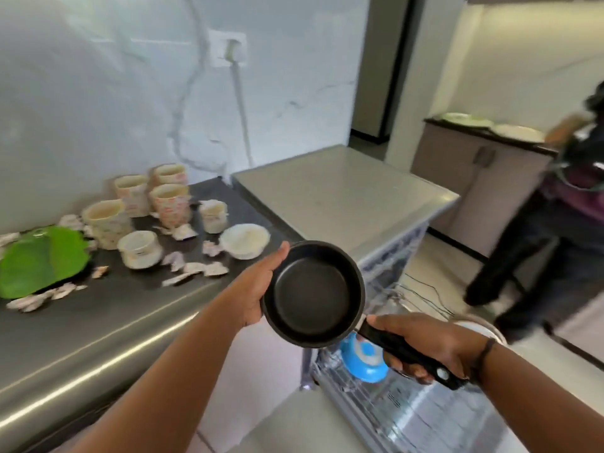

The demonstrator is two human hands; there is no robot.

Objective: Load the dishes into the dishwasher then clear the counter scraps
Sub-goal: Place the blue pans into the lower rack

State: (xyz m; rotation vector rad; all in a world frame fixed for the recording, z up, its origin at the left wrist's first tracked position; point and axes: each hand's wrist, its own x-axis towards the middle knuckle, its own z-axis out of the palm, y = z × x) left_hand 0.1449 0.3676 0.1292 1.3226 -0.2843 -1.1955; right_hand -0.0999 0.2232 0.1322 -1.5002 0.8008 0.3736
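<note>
I hold a small black pan (pixel 312 294) in front of me, above the open dishwasher (pixel 385 266). My right hand (pixel 421 344) grips its black handle. My left hand (pixel 258 286) cups the pan's left rim, thumb along the edge. Below the pan, a blue and white dish (pixel 362 358) and a white dish (pixel 480 325) stand in the pulled-out wire rack (pixel 376 407). On the dark counter (pixel 108 322) stand several patterned cups (pixel 170 201), a white bowl (pixel 245 240), a green plate (pixel 39 259) and scattered peel scraps (pixel 196 271).
The dishwasher's grey top (pixel 340 194) adjoins the counter's right end. Its open door (pixel 434 416) reaches toward the floor at lower right. Another person (pixel 555 230) moves past on the right, by a low cabinet (pixel 474 171) carrying plates. A cable hangs from a wall socket (pixel 230 49).
</note>
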